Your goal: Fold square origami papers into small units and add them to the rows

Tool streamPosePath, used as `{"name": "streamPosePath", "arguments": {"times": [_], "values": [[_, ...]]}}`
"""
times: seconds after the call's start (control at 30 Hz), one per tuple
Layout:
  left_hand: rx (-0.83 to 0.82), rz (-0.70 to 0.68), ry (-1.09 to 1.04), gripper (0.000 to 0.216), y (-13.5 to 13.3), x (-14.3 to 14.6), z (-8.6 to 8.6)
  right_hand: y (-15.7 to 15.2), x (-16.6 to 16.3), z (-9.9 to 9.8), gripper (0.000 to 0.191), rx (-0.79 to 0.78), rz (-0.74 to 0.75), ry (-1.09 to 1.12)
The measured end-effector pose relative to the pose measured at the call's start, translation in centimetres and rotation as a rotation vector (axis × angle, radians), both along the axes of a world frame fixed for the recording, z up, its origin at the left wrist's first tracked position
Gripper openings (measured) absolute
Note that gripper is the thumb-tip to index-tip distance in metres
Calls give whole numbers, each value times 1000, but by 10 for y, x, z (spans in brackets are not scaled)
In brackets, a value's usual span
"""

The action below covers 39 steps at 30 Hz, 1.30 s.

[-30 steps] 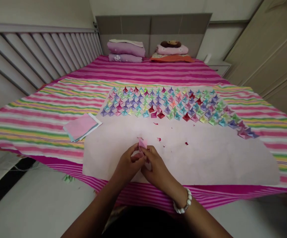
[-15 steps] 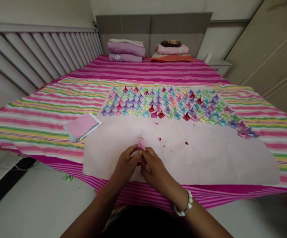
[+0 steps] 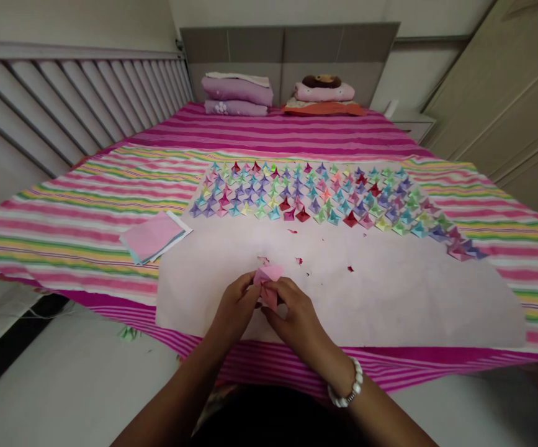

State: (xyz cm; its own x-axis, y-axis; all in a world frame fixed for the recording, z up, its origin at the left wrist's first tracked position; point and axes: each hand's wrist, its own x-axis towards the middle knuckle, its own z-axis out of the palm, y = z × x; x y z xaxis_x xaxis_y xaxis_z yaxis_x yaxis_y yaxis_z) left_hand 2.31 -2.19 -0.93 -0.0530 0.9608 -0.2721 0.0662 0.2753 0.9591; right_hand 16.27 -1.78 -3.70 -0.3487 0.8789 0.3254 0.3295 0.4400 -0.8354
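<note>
A pink folded paper [image 3: 269, 276] is held between my two hands, just above the near part of a large white sheet [image 3: 390, 292]. My left hand [image 3: 237, 304] grips its left side with thumb and fingers. On the other side, my right hand [image 3: 294, 309] pinches it, and a white beaded bracelet circles that wrist. Parts of the paper are hidden behind my fingers. Beyond my hands, rows of small folded paper pieces [image 3: 296, 192] in many colours cover the far part of the sheet. Small dark red scraps [image 3: 299, 261] lie between.
A stack of square papers [image 3: 152, 237], pink on top, lies at the sheet's left edge on the striped bedspread [image 3: 64, 211]. Folded bedding [image 3: 237, 93] is piled by the headboard. A green paper piece [image 3: 128, 334] lies on the floor at left.
The pink paper has been turned and spread wider, so more of its faces show. My fingers have shifted slightly apart around it.
</note>
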Motion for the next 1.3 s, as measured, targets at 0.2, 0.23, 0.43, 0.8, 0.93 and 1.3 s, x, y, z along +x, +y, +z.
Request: {"name": "streamPosePath", "arguments": {"times": [0.2,0.23,0.43,0.8,0.93,1.3], "values": [[78,-20,103,33,-1,-1,2,0,1,1,35,90,-18,-7],[93,-24,110,32,-1,-1,2,0,2,1,35,104,-15,-14],[69,-18,41,30,0,3,0,-4,-3,-6,38,149,6,-30],[207,69,341,45,-4,7,-11,-14,-10,-11,40,187,-38,-109],[226,66,371,44,-3,7,-13,-15,-11,-13,41,211,-53,-132],[237,69,365,37,-4,4,-15,-18,-10,-13,51,245,-45,-172]]}}
